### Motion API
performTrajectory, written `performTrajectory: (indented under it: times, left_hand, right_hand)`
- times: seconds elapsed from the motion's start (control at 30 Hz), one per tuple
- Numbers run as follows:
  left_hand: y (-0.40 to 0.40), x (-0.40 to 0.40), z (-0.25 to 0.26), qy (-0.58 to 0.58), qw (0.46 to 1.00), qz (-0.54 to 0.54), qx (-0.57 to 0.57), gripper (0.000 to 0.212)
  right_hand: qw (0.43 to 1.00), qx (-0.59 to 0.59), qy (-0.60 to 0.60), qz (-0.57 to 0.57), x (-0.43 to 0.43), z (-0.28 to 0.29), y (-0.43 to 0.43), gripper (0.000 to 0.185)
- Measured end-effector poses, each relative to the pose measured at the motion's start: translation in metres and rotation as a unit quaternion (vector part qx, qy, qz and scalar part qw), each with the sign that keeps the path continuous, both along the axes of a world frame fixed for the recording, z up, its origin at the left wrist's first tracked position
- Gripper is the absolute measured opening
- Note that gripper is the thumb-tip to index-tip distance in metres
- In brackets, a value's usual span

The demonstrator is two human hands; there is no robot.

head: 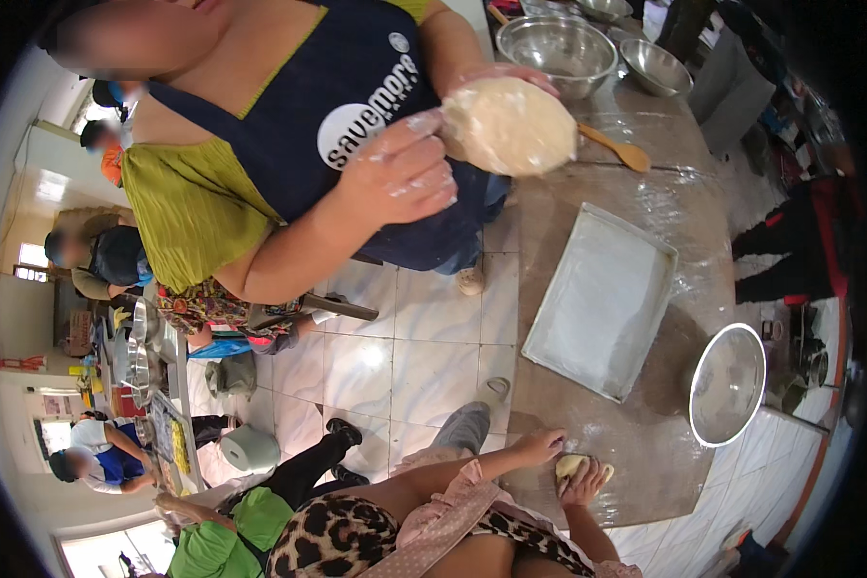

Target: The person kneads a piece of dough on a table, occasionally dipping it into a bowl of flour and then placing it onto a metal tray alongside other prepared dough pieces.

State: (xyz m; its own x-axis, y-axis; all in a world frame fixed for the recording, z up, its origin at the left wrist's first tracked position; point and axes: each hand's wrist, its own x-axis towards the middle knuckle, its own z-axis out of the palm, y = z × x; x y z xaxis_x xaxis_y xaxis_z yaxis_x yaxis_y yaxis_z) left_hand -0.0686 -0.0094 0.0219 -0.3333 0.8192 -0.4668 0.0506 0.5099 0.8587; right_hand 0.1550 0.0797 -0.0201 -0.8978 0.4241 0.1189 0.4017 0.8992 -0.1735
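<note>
My right hand [584, 482] is curled over a small piece of pale dough [572, 466], pressing it against the brown table [614, 441]. Just to its left, my left hand [540, 446] has its fingers curled in and is apart from the dough. Whether it rests on the tabletop or hovers over it is hard to see. Ahead of my hands lies a shallow rectangular metal baking tray [603, 303], dusted whitish inside. A round white-rimmed bowl or sieve [727, 386] stands near the table's right edge.
Across the tray, a person in a dark apron [347, 94] holds a large floury round of dough [513, 128]. A wooden spoon [625, 153], a large steel bowl [558, 54] and a smaller bowl [656, 66] are at the far end. Other people work behind, left.
</note>
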Motion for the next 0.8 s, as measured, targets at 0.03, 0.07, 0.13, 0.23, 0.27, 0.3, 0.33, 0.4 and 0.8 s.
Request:
performTrajectory:
  times: [0.03, 0.07, 0.13, 0.23, 0.27, 0.3, 0.33, 0.4, 0.8]
  left_hand:
    - [-0.002, 0.012, -0.004, 0.074, 0.996, -0.003, 0.043, 0.028]
    - [-0.002, 0.022, -0.01, 0.146, 0.985, -0.008, 0.088, 0.03]
    - [-0.004, 0.051, -0.022, 0.24, 0.963, -0.011, 0.122, 0.037]
    - [0.007, 0.081, -0.041, 0.32, 0.938, 0.013, 0.129, 0.048]
    - [0.014, 0.086, -0.053, 0.353, 0.923, 0.037, 0.152, 0.051]
    - [0.023, 0.093, -0.059, 0.38, 0.906, 0.058, 0.175, 0.054]
    - [0.032, 0.102, -0.058, 0.366, 0.914, 0.032, 0.17, 0.057]
    - [0.049, 0.111, -0.052, 0.345, 0.922, -0.006, 0.177, 0.061]
    - [0.176, 0.211, -0.019, 0.476, 0.858, -0.121, 0.152, 0.033]
  right_hand:
    - [0.999, -0.005, 0.013, 0.037, 0.006, 0.0, 0.004, 0.061]
    - [0.998, -0.026, 0.01, 0.059, 0.016, -0.01, 0.009, 0.062]
    - [0.993, -0.056, -0.035, 0.097, 0.025, -0.009, 0.015, 0.062]
    - [0.981, -0.156, -0.071, 0.09, 0.014, 0.014, 0.018, 0.062]
    - [0.975, -0.193, -0.074, 0.081, 0.006, 0.021, 0.026, 0.062]
    - [0.968, -0.239, -0.044, 0.061, 0.005, 0.022, 0.037, 0.059]
    - [0.957, -0.287, -0.017, 0.034, 0.014, 0.022, 0.045, 0.056]
    - [0.863, -0.469, 0.166, -0.08, 0.026, 0.027, 0.057, 0.05]
    - [0.753, -0.263, 0.429, -0.424, 0.118, 0.016, 0.045, 0.046]
